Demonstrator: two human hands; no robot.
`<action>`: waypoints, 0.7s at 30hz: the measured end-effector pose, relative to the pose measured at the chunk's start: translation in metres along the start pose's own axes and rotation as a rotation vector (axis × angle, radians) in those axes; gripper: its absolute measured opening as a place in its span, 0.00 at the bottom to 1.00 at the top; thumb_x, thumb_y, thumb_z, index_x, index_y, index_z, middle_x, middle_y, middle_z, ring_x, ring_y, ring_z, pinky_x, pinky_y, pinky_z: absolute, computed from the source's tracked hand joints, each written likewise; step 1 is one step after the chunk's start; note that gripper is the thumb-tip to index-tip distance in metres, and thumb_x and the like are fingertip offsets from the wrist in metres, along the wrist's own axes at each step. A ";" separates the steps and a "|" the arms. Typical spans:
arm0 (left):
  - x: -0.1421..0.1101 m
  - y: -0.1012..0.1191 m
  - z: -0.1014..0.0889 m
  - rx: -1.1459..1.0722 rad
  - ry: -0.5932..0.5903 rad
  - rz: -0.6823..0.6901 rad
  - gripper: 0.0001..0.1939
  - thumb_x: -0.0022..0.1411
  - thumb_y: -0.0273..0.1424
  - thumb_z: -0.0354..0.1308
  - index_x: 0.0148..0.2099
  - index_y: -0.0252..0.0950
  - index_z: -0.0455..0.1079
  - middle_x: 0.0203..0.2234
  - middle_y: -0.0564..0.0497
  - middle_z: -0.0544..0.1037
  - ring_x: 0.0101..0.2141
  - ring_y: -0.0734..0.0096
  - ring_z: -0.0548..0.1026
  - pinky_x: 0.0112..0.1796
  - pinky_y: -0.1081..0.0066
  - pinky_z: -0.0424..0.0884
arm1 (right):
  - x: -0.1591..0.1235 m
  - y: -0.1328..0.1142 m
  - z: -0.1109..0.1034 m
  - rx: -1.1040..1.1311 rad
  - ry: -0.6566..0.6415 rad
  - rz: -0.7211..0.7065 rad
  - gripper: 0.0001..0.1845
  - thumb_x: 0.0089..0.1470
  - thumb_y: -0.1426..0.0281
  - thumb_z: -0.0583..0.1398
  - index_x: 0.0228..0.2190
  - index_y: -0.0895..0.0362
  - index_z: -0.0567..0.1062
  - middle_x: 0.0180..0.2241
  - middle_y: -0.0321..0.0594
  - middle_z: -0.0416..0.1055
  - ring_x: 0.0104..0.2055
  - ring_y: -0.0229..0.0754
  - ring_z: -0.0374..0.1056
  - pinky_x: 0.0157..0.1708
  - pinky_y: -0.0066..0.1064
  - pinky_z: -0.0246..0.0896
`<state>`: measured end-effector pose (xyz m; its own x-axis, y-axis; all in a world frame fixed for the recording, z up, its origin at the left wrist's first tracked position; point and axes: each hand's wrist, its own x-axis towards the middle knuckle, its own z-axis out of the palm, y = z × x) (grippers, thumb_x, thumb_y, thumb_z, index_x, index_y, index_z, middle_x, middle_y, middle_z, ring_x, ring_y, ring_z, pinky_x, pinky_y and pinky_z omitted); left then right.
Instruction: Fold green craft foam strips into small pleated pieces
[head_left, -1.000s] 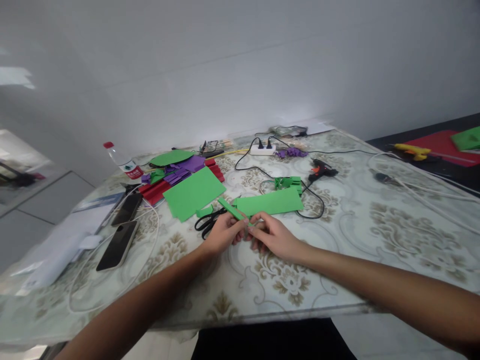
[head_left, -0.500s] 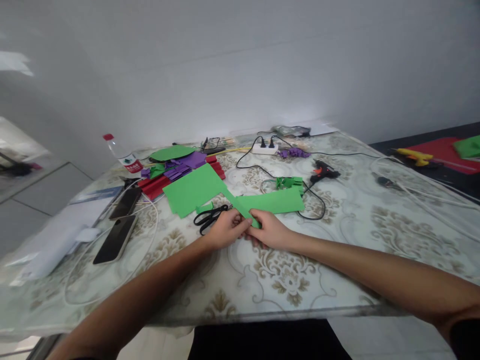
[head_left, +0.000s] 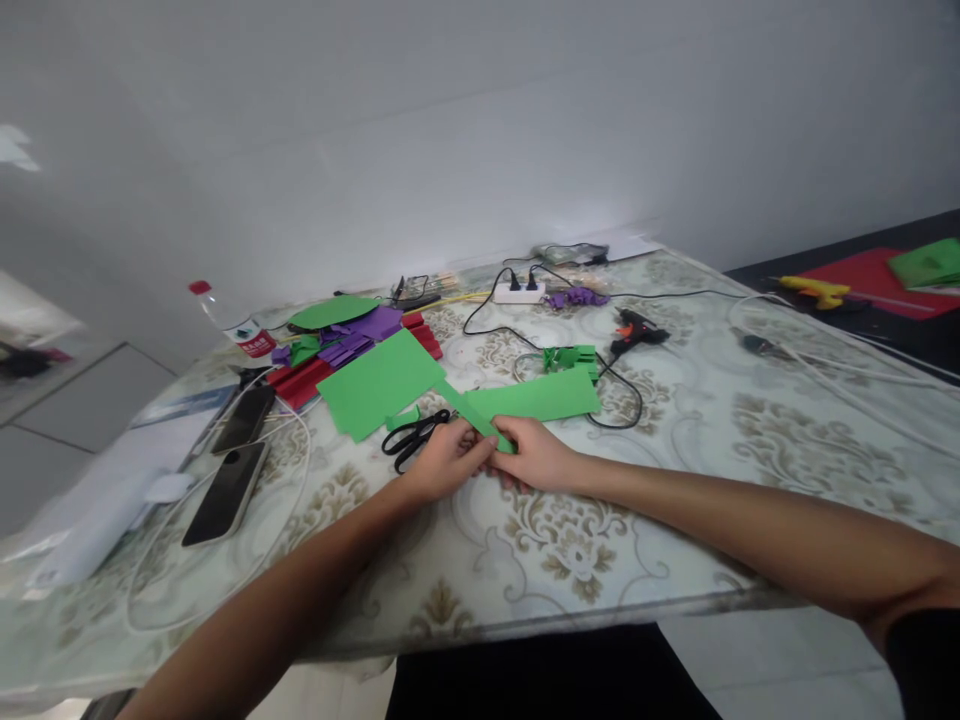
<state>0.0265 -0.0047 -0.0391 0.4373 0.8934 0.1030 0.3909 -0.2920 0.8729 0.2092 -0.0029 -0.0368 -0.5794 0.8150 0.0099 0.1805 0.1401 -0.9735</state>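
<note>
A narrow green paper strip (head_left: 474,415) runs from near the green sheets down into my hands. My left hand (head_left: 450,460) is closed on its near end, thumb pointing right. Against it, my right hand (head_left: 536,455) pinches the same end from the other side. Some fingers of both hands are hidden beneath. Black-handled scissors (head_left: 414,437) lie just left of my left hand, partly covered by it. Beyond my right hand lies a wider green paper piece (head_left: 544,396). Larger green sheets (head_left: 382,382) rest to the upper left.
Red folded paper (head_left: 300,380) and purple paper (head_left: 375,324) are piled at the back left, near a bottle (head_left: 244,330). Two phones (head_left: 227,492) lie left among white cables. A black glue gun (head_left: 636,332) and power strip (head_left: 519,292) sit toward the back right.
The camera view has shifted slightly. Both hands stay together on the strip in almost the same place, with little visible finger movement.
</note>
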 end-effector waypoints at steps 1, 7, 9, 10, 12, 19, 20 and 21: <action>0.000 0.001 0.000 -0.004 -0.001 -0.002 0.09 0.65 0.37 0.58 0.38 0.35 0.68 0.20 0.54 0.75 0.20 0.73 0.73 0.22 0.76 0.68 | 0.000 -0.001 0.000 -0.002 -0.002 0.000 0.01 0.54 0.72 0.58 0.32 0.56 0.68 0.25 0.33 0.72 0.17 0.35 0.68 0.10 0.23 0.61; 0.000 0.003 0.000 -0.030 0.017 -0.038 0.10 0.63 0.36 0.60 0.36 0.35 0.68 0.19 0.54 0.75 0.19 0.74 0.73 0.21 0.77 0.67 | 0.001 -0.001 0.000 0.009 -0.003 0.011 0.02 0.54 0.72 0.59 0.31 0.56 0.68 0.25 0.34 0.71 0.18 0.35 0.68 0.10 0.22 0.61; 0.001 0.004 -0.001 -0.100 0.023 -0.080 0.11 0.61 0.37 0.61 0.36 0.34 0.69 0.19 0.54 0.75 0.17 0.75 0.71 0.19 0.77 0.65 | 0.001 -0.001 0.000 0.037 -0.006 0.017 0.05 0.55 0.70 0.60 0.31 0.56 0.67 0.25 0.34 0.71 0.18 0.34 0.68 0.10 0.22 0.60; 0.002 0.005 -0.001 -0.153 0.032 -0.111 0.12 0.60 0.38 0.62 0.35 0.34 0.69 0.18 0.55 0.74 0.16 0.75 0.70 0.17 0.77 0.64 | 0.001 -0.001 0.001 0.059 -0.005 0.020 0.06 0.55 0.68 0.60 0.31 0.56 0.66 0.25 0.34 0.71 0.18 0.35 0.68 0.10 0.22 0.60; 0.003 0.006 -0.002 -0.262 0.054 -0.171 0.14 0.58 0.39 0.62 0.31 0.33 0.69 0.16 0.55 0.73 0.13 0.77 0.67 0.16 0.77 0.62 | 0.000 -0.001 0.001 0.114 0.018 0.028 0.11 0.55 0.64 0.62 0.34 0.55 0.65 0.25 0.32 0.70 0.18 0.35 0.67 0.11 0.23 0.60; 0.003 0.012 -0.004 -0.363 0.085 -0.231 0.17 0.54 0.38 0.61 0.20 0.32 0.68 0.11 0.52 0.69 0.12 0.78 0.65 0.17 0.76 0.61 | -0.010 0.006 0.005 0.114 0.257 -0.110 0.21 0.47 0.61 0.69 0.37 0.55 0.67 0.32 0.35 0.69 0.32 0.38 0.68 0.33 0.31 0.67; 0.004 0.012 -0.004 -0.372 0.088 -0.239 0.17 0.54 0.38 0.61 0.20 0.32 0.68 0.11 0.52 0.70 0.12 0.79 0.65 0.17 0.76 0.60 | -0.011 0.008 0.005 0.107 0.282 -0.117 0.20 0.46 0.62 0.70 0.35 0.55 0.67 0.33 0.35 0.68 0.34 0.38 0.67 0.35 0.32 0.66; 0.005 0.013 -0.003 -0.384 0.089 -0.250 0.17 0.54 0.38 0.61 0.20 0.33 0.67 0.12 0.52 0.69 0.12 0.78 0.65 0.17 0.76 0.60 | -0.013 0.009 0.005 0.108 0.298 -0.114 0.19 0.45 0.63 0.70 0.34 0.55 0.67 0.33 0.35 0.68 0.35 0.38 0.66 0.36 0.32 0.65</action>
<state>0.0309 -0.0032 -0.0260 0.2900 0.9510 -0.1073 0.1405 0.0686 0.9877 0.2142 -0.0146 -0.0472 -0.3302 0.9283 0.1710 0.0335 0.1926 -0.9807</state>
